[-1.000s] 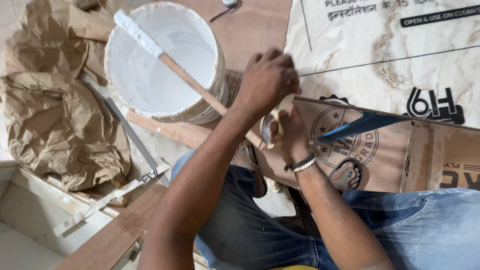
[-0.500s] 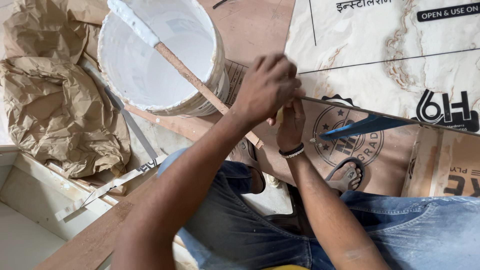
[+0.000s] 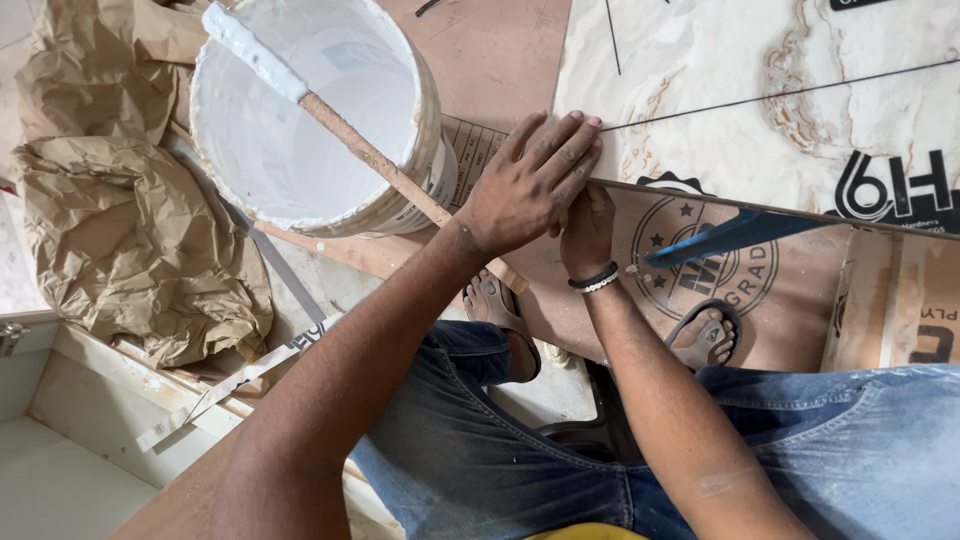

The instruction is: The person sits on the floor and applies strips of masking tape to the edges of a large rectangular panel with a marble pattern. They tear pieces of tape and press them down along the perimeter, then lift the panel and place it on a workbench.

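My left hand (image 3: 530, 185) lies flat with its fingers stretched out on the near edge of a marble-patterned laminate sheet (image 3: 760, 70). It holds nothing. My right hand (image 3: 588, 232), with dark and white bands on the wrist, sits just under that edge, below my left hand. Its fingers are hidden, so its grip cannot be made out. A wooden stick (image 3: 370, 155) coated in white at its top leans in a white bucket (image 3: 300, 110) of white paste and runs down to my left hand.
Crumpled brown paper (image 3: 120, 220) lies at the left. A printed brown plywood board (image 3: 760, 290) lies under the sheet, with a blue flat strip (image 3: 735, 235) over it. A metal ruler (image 3: 275, 270) lies by the bucket. My sandalled feet (image 3: 705, 335) rest on the board.
My left hand was closed near the stick and has opened flat onto the sheet's edge. My right hand has stayed under that edge, now partly covered by the left.
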